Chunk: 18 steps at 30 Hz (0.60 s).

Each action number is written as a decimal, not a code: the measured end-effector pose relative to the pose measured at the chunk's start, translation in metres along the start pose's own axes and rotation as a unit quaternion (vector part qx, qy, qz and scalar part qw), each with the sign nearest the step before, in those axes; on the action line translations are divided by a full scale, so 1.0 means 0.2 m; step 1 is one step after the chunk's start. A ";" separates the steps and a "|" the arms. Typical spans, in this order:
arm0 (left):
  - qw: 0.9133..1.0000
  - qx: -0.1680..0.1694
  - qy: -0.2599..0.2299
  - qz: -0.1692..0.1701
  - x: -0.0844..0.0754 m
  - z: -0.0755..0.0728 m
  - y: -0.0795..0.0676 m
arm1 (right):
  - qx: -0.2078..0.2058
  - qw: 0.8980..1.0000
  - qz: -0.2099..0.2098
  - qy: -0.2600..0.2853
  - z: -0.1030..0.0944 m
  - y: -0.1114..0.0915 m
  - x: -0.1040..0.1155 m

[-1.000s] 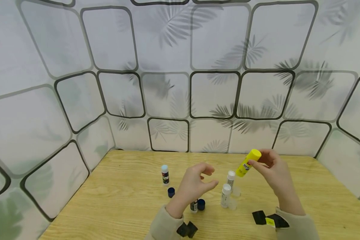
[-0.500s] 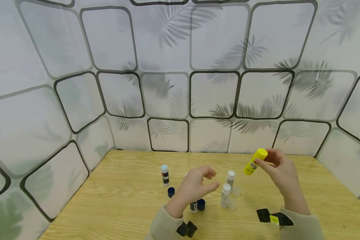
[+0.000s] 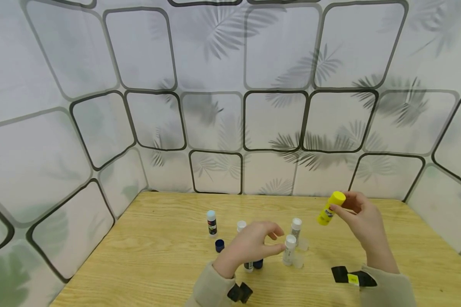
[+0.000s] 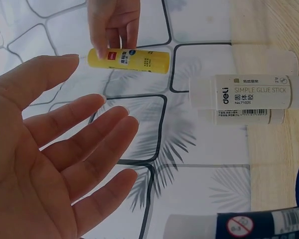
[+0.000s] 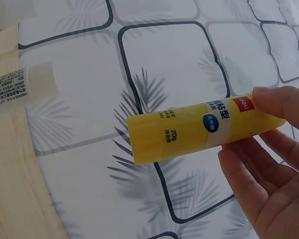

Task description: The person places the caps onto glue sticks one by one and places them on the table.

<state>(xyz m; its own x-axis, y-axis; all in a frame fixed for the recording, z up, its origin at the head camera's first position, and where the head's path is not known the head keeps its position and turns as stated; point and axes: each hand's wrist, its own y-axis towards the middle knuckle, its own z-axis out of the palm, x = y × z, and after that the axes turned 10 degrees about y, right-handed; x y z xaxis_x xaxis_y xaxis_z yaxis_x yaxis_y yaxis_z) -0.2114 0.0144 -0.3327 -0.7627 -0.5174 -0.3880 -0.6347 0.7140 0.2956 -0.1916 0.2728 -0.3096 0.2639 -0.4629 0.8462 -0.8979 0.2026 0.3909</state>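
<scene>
R hand (image 3: 369,224), head view: pinches yellow Deli glue stick (image 3: 331,208), tilted, above tabletop (image 3: 146,264), R of nearer white glue stick (image 3: 289,252) and farther white glue stick (image 3: 296,230), both upright, translucent caps (image 3: 298,261) beside.
L hand (image 3: 249,245), head view: holds nothing, thumb and fingers parted, nr the nearer white; best steered clear, lest it topple.
"Simple Glue Stick" label, L wrist view: on a Deli white; L fingers spread wide, palm bare, apart from it.
Yellow stick, R wrist view: thumb one side, fingers opp., approx. at one end; could swivel, so a firm pinch matters. Any set-down calls for straightening it first, well R of caps.
</scene>
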 end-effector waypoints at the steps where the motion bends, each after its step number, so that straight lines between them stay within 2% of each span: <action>1: 1.000 0.001 0.000 0.000 0.00 0.00 0.00 | 0.001 1.000 0.004 -0.003 0.00 0.00 0.00; 13: 1.000 -0.003 0.006 0.004 0.00 0.00 0.00 | 0.002 0.999 0.040 -0.021 -0.03 0.04 -0.11; 18: 1.000 -0.003 0.007 0.004 0.00 0.00 0.00 | 0.011 0.998 0.057 -0.010 -0.03 0.05 -0.16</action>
<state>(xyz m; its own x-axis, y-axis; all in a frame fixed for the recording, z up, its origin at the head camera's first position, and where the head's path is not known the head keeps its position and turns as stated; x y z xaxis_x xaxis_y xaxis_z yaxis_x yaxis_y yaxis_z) -0.2114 0.0133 -0.3322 -0.7691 -0.5188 -0.3732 -0.6296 0.7153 0.3031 -0.2068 0.2949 -0.3309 0.1521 -0.4544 0.8777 -0.9296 0.2358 0.2832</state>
